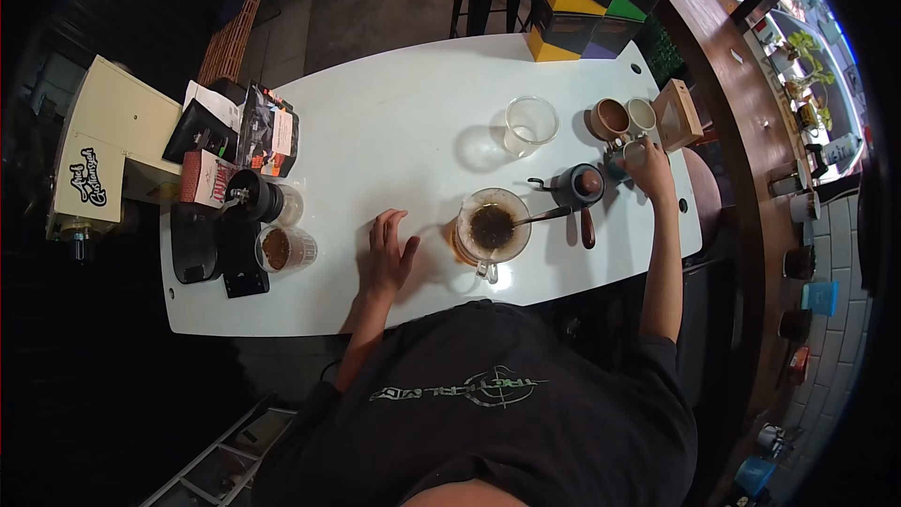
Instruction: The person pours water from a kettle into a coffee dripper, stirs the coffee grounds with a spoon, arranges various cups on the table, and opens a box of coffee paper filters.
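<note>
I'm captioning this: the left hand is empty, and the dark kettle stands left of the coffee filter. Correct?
Not quite: the dark kettle stands right of the coffee filter, as the head view shows. The left hand is empty.

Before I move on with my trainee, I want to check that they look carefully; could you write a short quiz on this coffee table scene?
1. Which of the person's hands is close to the brown cup?
2. What stands next to the dripper, on the person's right of it?
A: a grinder
B: a dark kettle
C: a ladder
3. Fill in: the dark-handled utensil has one end in the ____ inside the dripper.

Key:
1. The right hand.
2. B.
3. Coffee grounds.
</note>
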### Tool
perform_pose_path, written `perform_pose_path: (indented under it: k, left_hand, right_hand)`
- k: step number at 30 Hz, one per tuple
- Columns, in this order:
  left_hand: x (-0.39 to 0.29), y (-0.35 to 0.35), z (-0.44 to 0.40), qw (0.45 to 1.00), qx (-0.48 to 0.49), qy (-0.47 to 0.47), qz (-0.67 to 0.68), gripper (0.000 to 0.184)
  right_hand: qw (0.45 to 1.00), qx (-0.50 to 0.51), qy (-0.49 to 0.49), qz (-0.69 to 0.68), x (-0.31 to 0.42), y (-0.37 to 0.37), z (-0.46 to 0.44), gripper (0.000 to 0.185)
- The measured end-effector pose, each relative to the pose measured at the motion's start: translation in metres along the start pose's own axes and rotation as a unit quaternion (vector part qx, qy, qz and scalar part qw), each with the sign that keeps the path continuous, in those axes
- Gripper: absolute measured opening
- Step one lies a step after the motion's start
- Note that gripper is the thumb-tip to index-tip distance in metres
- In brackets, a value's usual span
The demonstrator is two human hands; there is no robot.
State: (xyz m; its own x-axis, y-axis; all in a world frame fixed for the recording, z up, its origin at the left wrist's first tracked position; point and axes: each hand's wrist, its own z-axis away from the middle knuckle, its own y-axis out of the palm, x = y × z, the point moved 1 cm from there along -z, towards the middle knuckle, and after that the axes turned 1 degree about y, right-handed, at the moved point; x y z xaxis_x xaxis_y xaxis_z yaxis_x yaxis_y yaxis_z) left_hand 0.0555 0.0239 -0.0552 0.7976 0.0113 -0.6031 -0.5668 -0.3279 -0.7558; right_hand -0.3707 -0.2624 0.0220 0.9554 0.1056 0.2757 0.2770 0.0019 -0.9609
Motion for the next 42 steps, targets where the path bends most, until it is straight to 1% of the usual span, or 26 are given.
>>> perform_pose_path:
  k: [3, 5, 7, 9, 12, 14, 15, 17, 18, 19, 21, 22, 24, 25, 27, 28, 29, 31, 33, 34, 35, 37, 38, 40, 41, 42]
  left_hand:
    - [-0.002, -0.001, -0.002, 1.0, -0.015, 0.002, -0.011, 0.064]
    - [-0.006, -0.003, -0.002, 1.0, -0.012, -0.003, -0.009, 0.064]
    - [-0.006, -0.004, -0.001, 1.0, -0.011, -0.011, -0.008, 0.063]
    - [-0.003, -0.003, 0.0, 1.0, 0.003, -0.016, -0.005, 0.058]
    - [-0.001, -0.002, 0.0, 1.0, 0.0, -0.02, -0.008, 0.058]
    - [-0.003, -0.003, 0.001, 0.999, 0.003, -0.029, -0.014, 0.058]
    - [-0.004, -0.004, 0.001, 0.999, 0.009, -0.035, -0.019, 0.058]
    - [-0.003, -0.004, 0.002, 0.999, 0.009, -0.035, -0.019, 0.058]
    - [-0.002, -0.004, 0.001, 0.999, 0.009, -0.031, -0.019, 0.058]
    - [-0.002, -0.003, 0.0, 0.999, 0.009, -0.032, -0.02, 0.058]
    - [-0.003, -0.004, -0.001, 0.999, -0.015, -0.011, -0.029, 0.058]
    - [-0.004, -0.004, 0.0, 0.999, -0.014, -0.013, -0.029, 0.058]
    - [-0.006, -0.006, -0.001, 0.999, -0.009, -0.016, -0.034, 0.058]
    - [-0.005, -0.006, -0.001, 0.999, -0.01, -0.017, -0.035, 0.058]
    - [-0.003, -0.004, 0.0, 0.999, -0.001, -0.025, -0.03, 0.058]
    - [-0.001, -0.003, 0.001, 0.999, -0.002, -0.026, -0.031, 0.058]
    - [0.001, -0.001, 0.0, 1.0, -0.008, -0.015, -0.013, 0.058]
    - [0.002, -0.001, 0.0, 1.0, -0.016, -0.008, 0.005, 0.058]
    - [0.002, -0.001, 0.001, 1.0, -0.014, -0.011, 0.016, 0.057]
    - [0.001, -0.001, 0.0, 1.0, -0.016, -0.013, 0.015, 0.057]
    - [0.001, -0.002, 0.0, 1.0, -0.024, -0.014, 0.013, 0.057]
    - [-0.003, -0.005, -0.001, 0.999, -0.035, -0.018, 0.01, 0.056]
    - [-0.007, -0.008, -0.001, 0.999, -0.031, -0.03, -0.006, 0.055]
    - [-0.012, -0.015, -0.003, 0.998, -0.032, -0.047, -0.022, 0.053]
    - [-0.015, -0.018, -0.004, 0.997, -0.037, -0.032, -0.067, 0.053]
    - [-0.016, -0.019, -0.004, 0.993, -0.041, -0.017, -0.113, 0.052]
  right_hand:
    - [1.0, 0.006, 0.007, -0.009, -0.002, 0.004, 0.0, 0.073]
    - [1.0, -0.009, 0.001, -0.015, -0.004, 0.006, -0.002, 0.069]
    - [1.0, 0.002, 0.002, -0.022, -0.001, 0.001, -0.002, 0.068]
    - [0.999, 0.013, 0.001, -0.029, 0.004, -0.005, -0.003, 0.066]
    - [0.999, 0.008, -0.007, -0.035, 0.014, -0.014, 0.004, 0.062]
    - [0.998, -0.03, -0.03, -0.046, 0.022, -0.027, 0.01, 0.061]
    - [0.998, -0.028, -0.033, -0.046, 0.03, -0.036, 0.013, 0.061]
    - [0.996, -0.074, -0.038, -0.019, 0.047, -0.06, 0.022, 0.058]
    - [0.994, -0.095, -0.058, -0.015, 0.053, -0.072, 0.026, 0.057]
    - [0.994, -0.094, -0.059, -0.015, 0.061, -0.083, 0.028, 0.057]
    - [0.984, -0.135, -0.098, -0.056, 0.083, -0.109, 0.034, 0.055]
    - [0.985, -0.133, -0.098, -0.056, 0.096, -0.121, 0.036, 0.055]
    - [0.973, -0.159, -0.158, -0.055, 0.127, -0.144, 0.039, 0.056]
    - [0.973, -0.158, -0.159, -0.055, 0.141, -0.149, 0.038, 0.056]
    - [0.965, -0.135, -0.216, -0.068, 0.17, -0.156, 0.035, 0.055]
    - [0.963, -0.076, -0.218, -0.137, 0.187, -0.159, 0.033, 0.058]
    - [0.963, -0.076, -0.22, -0.138, 0.201, -0.156, 0.028, 0.058]
    - [0.922, -0.017, -0.332, -0.199, 0.228, -0.147, 0.013, 0.057]
    - [0.917, 0.024, -0.362, -0.164, 0.256, -0.133, 0.0, 0.058]
    - [0.907, 0.039, -0.384, -0.169, 0.268, -0.123, -0.006, 0.058]
    - [0.896, 0.072, -0.403, -0.169, 0.277, -0.109, -0.015, 0.059]
    - [0.888, 0.101, -0.431, -0.125, 0.288, -0.075, -0.03, 0.057]
    - [0.886, 0.102, -0.435, -0.125, 0.292, -0.061, -0.036, 0.057]
    - [0.879, 0.174, -0.438, -0.068, 0.298, -0.035, -0.043, 0.061]
    - [0.876, 0.176, -0.444, -0.065, 0.3, -0.024, -0.044, 0.061]
    - [0.879, 0.189, -0.436, -0.032, 0.301, -0.014, -0.045, 0.062]
